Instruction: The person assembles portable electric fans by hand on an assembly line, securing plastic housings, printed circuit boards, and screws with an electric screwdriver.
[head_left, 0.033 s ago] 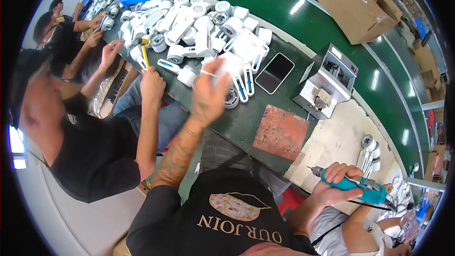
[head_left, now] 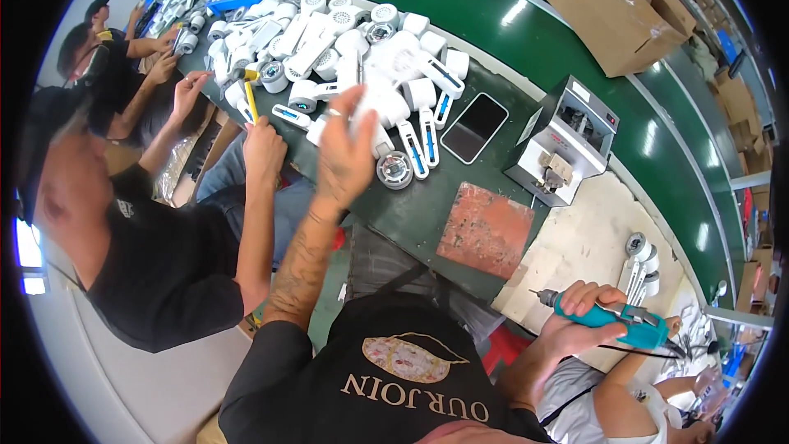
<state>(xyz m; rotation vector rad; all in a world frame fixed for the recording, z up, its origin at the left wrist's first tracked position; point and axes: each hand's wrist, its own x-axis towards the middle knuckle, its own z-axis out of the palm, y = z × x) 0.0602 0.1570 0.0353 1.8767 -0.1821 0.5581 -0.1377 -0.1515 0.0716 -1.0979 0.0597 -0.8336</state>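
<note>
My left hand (head_left: pixel 345 156) reaches into the near edge of a heap of white handheld fan parts (head_left: pixel 329 33). Motion smears its fingers, and a white shape shows between them, so I cannot make out whether it grips a part. Just right of that hand lies an open round fan head (head_left: pixel 394 170) with its inside showing. Several white handles with blue strips (head_left: pixel 427 140) lie beyond it. Low on the right, my right hand (head_left: pixel 588 316) is wrapped round a teal electric screwdriver (head_left: pixel 612 321), its bit pointing left.
A phone (head_left: pixel 475 127), a reddish square plate (head_left: pixel 485 230) and a grey metal machine (head_left: pixel 563 144) are on the dark green bench. White fan parts (head_left: pixel 643 259) stand at the right. On my left a co-worker holds a yellow-handled tool (head_left: pixel 251 99). A cardboard box (head_left: pixel 612 16) sits beyond.
My left hand has shifted left, uncovering more of the open fan head. A handle with a blue strip now shows clearly at the heap's right, where a white blur was. My right hand barely moved.
</note>
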